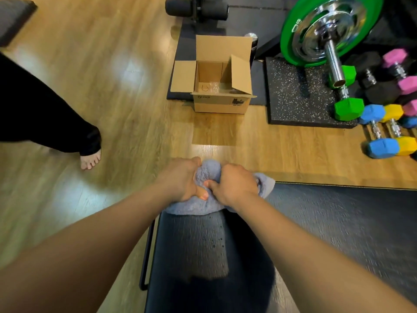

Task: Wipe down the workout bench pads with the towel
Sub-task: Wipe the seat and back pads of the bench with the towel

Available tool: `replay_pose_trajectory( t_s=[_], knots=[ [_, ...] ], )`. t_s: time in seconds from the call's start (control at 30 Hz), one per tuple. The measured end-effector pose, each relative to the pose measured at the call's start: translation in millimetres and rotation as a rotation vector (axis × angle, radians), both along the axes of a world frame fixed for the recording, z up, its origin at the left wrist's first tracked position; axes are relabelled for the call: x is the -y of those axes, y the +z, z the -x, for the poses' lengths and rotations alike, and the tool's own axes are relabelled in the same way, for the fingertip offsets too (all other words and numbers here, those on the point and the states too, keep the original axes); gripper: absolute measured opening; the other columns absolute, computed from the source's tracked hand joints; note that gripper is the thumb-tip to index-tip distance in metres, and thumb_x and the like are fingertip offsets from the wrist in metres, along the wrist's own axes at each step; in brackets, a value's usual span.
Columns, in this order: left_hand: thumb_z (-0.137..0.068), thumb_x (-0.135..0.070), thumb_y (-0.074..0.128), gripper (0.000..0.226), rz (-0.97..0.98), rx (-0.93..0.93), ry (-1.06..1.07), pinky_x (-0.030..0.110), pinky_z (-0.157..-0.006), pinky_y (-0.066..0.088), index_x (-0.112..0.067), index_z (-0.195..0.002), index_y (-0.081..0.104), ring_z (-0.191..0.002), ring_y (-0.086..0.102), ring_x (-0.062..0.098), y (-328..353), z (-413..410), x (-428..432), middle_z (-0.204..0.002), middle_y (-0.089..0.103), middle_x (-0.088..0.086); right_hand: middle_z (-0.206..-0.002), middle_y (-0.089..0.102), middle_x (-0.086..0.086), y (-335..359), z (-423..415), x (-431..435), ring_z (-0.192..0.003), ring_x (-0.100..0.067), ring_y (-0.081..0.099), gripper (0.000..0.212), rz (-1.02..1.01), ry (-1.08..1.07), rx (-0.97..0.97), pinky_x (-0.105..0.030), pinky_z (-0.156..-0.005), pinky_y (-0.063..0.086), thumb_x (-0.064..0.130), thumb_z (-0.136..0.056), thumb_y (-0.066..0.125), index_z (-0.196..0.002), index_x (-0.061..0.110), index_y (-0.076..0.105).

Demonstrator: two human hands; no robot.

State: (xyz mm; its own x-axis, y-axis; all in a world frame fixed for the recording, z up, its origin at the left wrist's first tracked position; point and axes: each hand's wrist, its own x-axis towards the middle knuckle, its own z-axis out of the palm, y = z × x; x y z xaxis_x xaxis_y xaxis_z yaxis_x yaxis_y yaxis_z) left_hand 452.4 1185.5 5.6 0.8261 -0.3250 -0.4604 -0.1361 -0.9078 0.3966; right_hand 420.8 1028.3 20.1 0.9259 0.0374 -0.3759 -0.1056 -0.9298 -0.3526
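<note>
The wooden floor (112, 86) lies wide and bare to the left of and beyond both grips, broken only by another person's bare foot (90, 159) well off to the left. A dark floor mat (338, 222) fills the ground to the right of the grips, its far edge running level with them. The black padded bench pad (191, 256), the surface being wiped, runs from the bottom of the view up to the grips, with its far end under the cloth; its left edge drops to a thin black frame tube (147, 256) and then open floor. A few droplets sit on the pad just below the right grip. Beyond the grips an open cardboard box (221, 91) stands on the floor, well apart. Further right, a green weight plate (291, 30) on a chrome bar and coloured hex dumbbells (383, 132) crowd the far right. The grey-blue towel (207, 175) lies bunched at the pad's far end, overhanging it. The left hand (180, 179) and right hand (234, 184) are side by side, each grip clenched around a fold of the towel.
</note>
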Motion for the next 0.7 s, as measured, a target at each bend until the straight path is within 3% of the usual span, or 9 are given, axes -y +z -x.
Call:
replay_pose_trajectory(
  t_s=[0.13, 0.2, 0.27, 0.33, 0.4, 0.5, 0.6, 0.7],
  knots=[
    [-0.044, -0.071, 0.074, 0.075, -0.027, -0.222, -0.104, 0.037, -0.083, 0.052, -0.024, -0.101, 0.065, -0.088, 0.064, 0.019, 10.0, -19.5, -0.3, -0.096, 0.069, -0.002, -0.084, 0.061, -0.005, -8.8, -12.8, 10.4, -0.082, -0.025, 0.059, 0.056, -0.046, 0.065, -0.138, -0.03, -0.067, 0.04, 0.072, -0.082, 0.045, -0.088, 0.017, 0.058],
    [-0.052, -0.068, 0.076, 0.057, -0.016, -0.306, -0.121, 0.031, -0.074, 0.052, -0.022, -0.084, 0.065, -0.075, 0.062, 0.015, 9.3, -28.1, -1.8, -0.081, 0.067, -0.003, -0.079, 0.058, -0.005, -12.4, -18.5, 8.6, -0.076, -0.025, 0.057, 0.06, -0.028, 0.075, -0.109, -0.03, -0.065, 0.039, 0.075, -0.082, 0.039, -0.082, 0.017, 0.057],
    [-0.065, -0.056, 0.079, 0.042, 0.034, -0.291, -0.101, 0.028, -0.06, 0.041, -0.021, -0.062, 0.056, -0.06, 0.052, 0.015, 4.6, -29.2, -4.2, -0.061, 0.056, -0.004, -0.084, 0.064, -0.011, -15.6, -16.2, 6.0, -0.077, -0.028, 0.056, 0.064, 0.023, 0.076, 0.003, -0.032, -0.065, 0.039, 0.074, -0.085, 0.033, -0.085, 0.016, 0.06],
    [-0.07, -0.06, 0.073, 0.05, 0.061, -0.165, -0.043, 0.029, -0.054, 0.034, -0.021, -0.055, 0.047, -0.054, 0.046, 0.016, -0.8, -21.5, -7.5, -0.054, 0.048, -0.004, -0.092, 0.066, -0.014, -18.6, -11.4, 4.3, -0.085, -0.034, 0.059, 0.066, 0.083, 0.062, 0.111, -0.034, -0.067, 0.039, 0.071, -0.088, 0.028, -0.096, 0.015, 0.063],
    [-0.074, -0.068, 0.061, 0.052, 0.026, 0.051, 0.029, 0.031, -0.055, 0.034, -0.022, -0.057, 0.044, -0.057, 0.048, 0.017, -8.7, -6.4, -10.0, -0.056, 0.048, -0.003, -0.092, 0.067, -0.016, -20.2, -8.4, 0.4, -0.087, -0.036, 0.06, 0.067, 0.132, 0.032, 0.169, -0.035, -0.066, 0.039, 0.07, -0.09, 0.026, -0.099, 0.014, 0.062],
    [-0.084, -0.062, 0.055, 0.044, 0.075, 0.285, 0.174, 0.03, -0.06, 0.033, -0.027, -0.061, 0.043, -0.065, 0.051, 0.017, -18.7, 14.5, -8.9, -0.065, 0.054, -0.005, -0.089, 0.067, -0.017, -22.7, -7.7, -9.3, -0.083, -0.037, 0.06, 0.068, 0.187, -0.006, 0.247, -0.036, -0.063, 0.038, 0.069, -0.09, 0.024, -0.104, 0.013, 0.059],
    [-0.09, -0.048, 0.057, 0.032, 0.264, 0.376, 0.339, 0.029, -0.062, 0.032, -0.02, -0.076, 0.064, -0.074, 0.058, 0.02, -24.0, 31.6, -16.8, -0.073, 0.06, -0.003, -0.091, 0.065, -0.015, -23.5, -5.1, -22.8, -0.083, -0.036, 0.061, 0.061, 0.182, 0.064, 0.379, -0.035, -0.06, 0.033, 0.065, -0.093, 0.026, -0.106, 0.013, 0.055],
    [-0.091, -0.036, 0.056, 0.027, 0.471, 0.397, 0.491, 0.028, -0.075, 0.045, -0.016, -0.101, 0.071, -0.093, 0.064, 0.02, -29.5, 57.2, -29.0, -0.096, 0.07, 0.001, -0.102, 0.062, -0.012, -26.9, 5.0, -38.5, -0.094, -0.034, 0.058, 0.051, 0.126, 0.169, 0.436, -0.037, -0.063, 0.032, 0.059, -0.094, 0.029, -0.11, 0.015, 0.049]
  ],
)
